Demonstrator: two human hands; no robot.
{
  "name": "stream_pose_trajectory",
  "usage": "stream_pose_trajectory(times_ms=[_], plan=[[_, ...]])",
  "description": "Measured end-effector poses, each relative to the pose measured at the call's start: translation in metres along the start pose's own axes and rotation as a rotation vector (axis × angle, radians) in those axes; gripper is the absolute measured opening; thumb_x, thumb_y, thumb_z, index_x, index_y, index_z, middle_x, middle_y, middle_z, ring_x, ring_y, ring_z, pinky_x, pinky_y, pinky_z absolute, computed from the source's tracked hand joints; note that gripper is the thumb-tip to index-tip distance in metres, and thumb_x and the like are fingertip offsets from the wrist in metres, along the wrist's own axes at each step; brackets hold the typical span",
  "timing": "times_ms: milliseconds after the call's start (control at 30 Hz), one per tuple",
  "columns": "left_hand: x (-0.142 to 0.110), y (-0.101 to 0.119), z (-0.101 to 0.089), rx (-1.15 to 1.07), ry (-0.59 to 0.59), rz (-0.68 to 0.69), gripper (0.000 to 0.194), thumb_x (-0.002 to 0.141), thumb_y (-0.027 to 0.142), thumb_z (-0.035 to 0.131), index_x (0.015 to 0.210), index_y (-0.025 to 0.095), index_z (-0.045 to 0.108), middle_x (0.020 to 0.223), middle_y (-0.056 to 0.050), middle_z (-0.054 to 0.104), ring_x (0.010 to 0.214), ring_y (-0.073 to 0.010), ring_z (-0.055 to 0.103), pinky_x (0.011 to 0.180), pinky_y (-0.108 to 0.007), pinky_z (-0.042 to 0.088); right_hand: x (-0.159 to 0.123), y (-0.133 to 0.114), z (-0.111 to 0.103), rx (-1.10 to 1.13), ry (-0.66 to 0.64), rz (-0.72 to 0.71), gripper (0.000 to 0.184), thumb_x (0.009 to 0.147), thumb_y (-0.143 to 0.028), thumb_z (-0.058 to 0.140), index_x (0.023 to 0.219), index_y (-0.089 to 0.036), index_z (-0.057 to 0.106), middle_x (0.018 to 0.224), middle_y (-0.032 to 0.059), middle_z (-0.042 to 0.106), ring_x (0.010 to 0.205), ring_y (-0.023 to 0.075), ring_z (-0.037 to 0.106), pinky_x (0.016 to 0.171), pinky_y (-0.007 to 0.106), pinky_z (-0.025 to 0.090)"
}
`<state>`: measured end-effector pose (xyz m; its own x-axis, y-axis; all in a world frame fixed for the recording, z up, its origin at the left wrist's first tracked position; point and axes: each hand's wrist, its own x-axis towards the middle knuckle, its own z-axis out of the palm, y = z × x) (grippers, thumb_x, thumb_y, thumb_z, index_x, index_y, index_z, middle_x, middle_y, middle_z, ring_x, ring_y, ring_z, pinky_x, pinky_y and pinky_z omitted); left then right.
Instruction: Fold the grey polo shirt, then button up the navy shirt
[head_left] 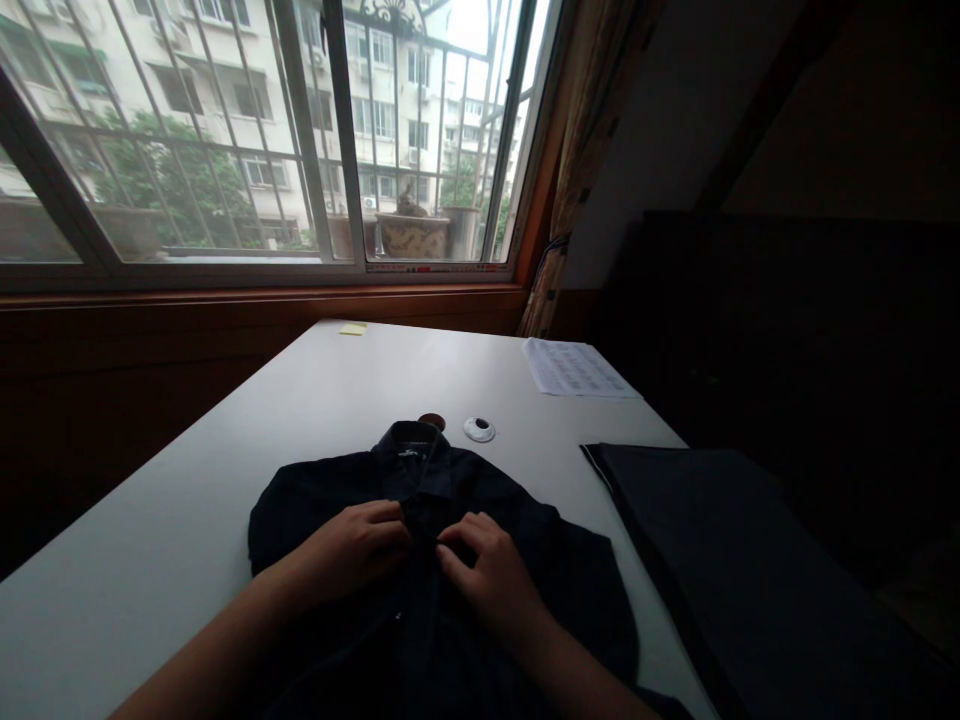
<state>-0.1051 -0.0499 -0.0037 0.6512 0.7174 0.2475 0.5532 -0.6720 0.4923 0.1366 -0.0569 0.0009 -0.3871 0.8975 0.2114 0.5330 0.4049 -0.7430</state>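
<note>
A dark navy shirt [517, 500] lies front up on the white table [202, 480], its collar [411, 436] pointing toward the window. Below the collar, my left hand [373, 540] has its fingers curled on the shirt's front, closed on the cloth near the button placket. Just to its right, my right hand [484, 565] pinches the edge of the shirt front between thumb and forefinger. A small shiny spot, perhaps a button, shows lower on the placket. The exact bit of cloth inside my left fingers is hidden.
Behind the collar sit a brown round object [432, 421] and a white disc with a dark centre [479, 429]. Printed papers [577, 368] and a yellow sticky note [353, 328] lie farther back. Dark folded fabric [720, 540] covers the right side. A barred window [420, 265] stands behind.
</note>
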Motion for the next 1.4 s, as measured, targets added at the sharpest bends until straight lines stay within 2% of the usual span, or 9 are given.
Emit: stream_pose_trajectory(times_ms=[1400], plan=[[-0.0005,-0.0015,0.0011,0.041,0.031,0.021,0.015,0.095,0.012,0.054,0.102,0.02,0.065,0.097,-0.004,0.063,0.08,-0.014,0.062,0.07,-0.022,0.049,0.0015,-0.0022,-0.0012,-0.003,0.007,0.005,0.01,0.086,-0.014,0.067,0.084,-0.021,0.074,0.086,0.0022,0.07,0.09,0.0201,0.062,0.083,0.032,0.045]])
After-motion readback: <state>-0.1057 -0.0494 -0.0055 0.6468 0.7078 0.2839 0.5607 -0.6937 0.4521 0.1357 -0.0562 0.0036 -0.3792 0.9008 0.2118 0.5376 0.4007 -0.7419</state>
